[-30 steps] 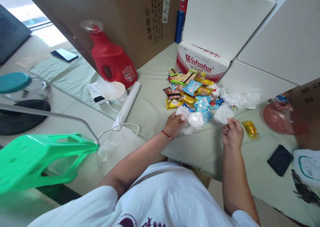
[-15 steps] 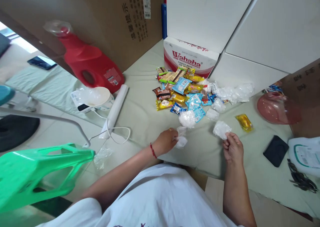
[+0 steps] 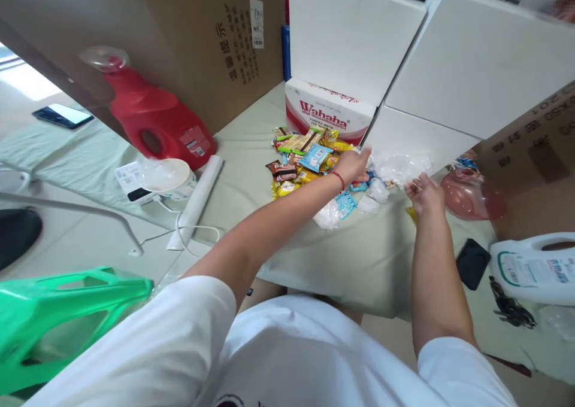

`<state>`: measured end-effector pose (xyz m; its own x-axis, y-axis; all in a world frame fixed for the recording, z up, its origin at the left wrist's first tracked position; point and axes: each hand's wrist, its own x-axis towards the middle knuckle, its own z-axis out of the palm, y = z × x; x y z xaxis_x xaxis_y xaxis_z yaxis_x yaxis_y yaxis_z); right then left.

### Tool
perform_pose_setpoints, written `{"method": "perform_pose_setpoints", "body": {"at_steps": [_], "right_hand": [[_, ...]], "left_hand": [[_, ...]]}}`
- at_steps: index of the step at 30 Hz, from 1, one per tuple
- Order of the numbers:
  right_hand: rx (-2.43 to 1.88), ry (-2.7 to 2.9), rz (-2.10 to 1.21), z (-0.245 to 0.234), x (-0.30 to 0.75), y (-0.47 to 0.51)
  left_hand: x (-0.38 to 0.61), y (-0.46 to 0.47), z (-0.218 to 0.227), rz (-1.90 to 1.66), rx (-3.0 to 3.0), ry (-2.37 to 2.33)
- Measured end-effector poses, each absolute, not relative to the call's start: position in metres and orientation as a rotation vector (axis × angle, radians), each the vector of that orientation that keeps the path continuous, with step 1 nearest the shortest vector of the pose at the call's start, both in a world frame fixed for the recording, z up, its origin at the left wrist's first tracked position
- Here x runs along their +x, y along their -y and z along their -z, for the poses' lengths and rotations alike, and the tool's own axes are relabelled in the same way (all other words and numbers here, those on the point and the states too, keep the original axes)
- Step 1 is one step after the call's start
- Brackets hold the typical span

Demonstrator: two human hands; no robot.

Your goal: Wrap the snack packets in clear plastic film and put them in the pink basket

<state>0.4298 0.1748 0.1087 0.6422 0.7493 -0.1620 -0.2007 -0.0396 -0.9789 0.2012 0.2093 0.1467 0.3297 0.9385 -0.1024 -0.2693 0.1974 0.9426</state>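
Observation:
My left hand [image 3: 354,166], with a red string bracelet, reaches over the right side of a pile of wrapped snacks [image 3: 309,155]. Its fingers are drawn together, and what they hold is hidden. My right hand [image 3: 426,196] pinches at the lower right end of a clear plastic bag [image 3: 399,169] lying crumpled against a white box. Smaller folded plastic bags [image 3: 368,206] rest between my hands, by the snacks' lower right. A yellow packet [image 3: 411,214] is mostly covered by my right hand.
A Wahaha carton [image 3: 321,111] and white boxes [image 3: 350,36] stand behind the snacks. On the left are a red jug [image 3: 157,114], a paper cup [image 3: 177,179], a white roll [image 3: 197,200] and a green stool [image 3: 67,311]. A white bottle [image 3: 534,269] lies right.
Both hands have moved forward, the left also to the right over the snacks. The folded plastic bags seen in them earlier no longer show there. The camera view has shifted slightly.

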Motion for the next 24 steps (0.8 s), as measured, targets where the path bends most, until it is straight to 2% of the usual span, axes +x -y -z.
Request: {"method": "perform_pose_setpoints", "body": {"at_steps": [3,5,8,11,16,19,24], "right_hand": [[-1.404,0.581,-0.548,-0.091,0.419,-0.130],[-1.395,0.694,-0.498,-0.071,0.397,-0.082],[-1.430,0.799,-0.659,-0.050,0.348,-0.015],[-1.437,0.978,-0.754,-0.050,0.304,0.020],[-1.357,1.340,-0.934,-0.068,0.265,0.008],[-1.296,1.558,-1.057,-0.074,0.255,-0.008],[-1.273,1.161,-1.337,-0.069,0.250,-0.011]], "left_hand": [[0.181,-0.194,-0.123,-0.930,1.145,-0.938],[0.152,-0.162,-0.100,-1.009,1.184,-0.873],[0.112,-0.110,-0.076,-1.022,1.096,-0.831],[0.089,-0.072,-0.069,-0.987,1.019,-0.849],[0.069,-0.042,-0.074,-0.955,1.273,-0.846],[0.058,-0.036,-0.071,-0.971,1.230,-0.836],[0.033,-0.033,-0.058,-0.976,0.884,-0.783]]}}
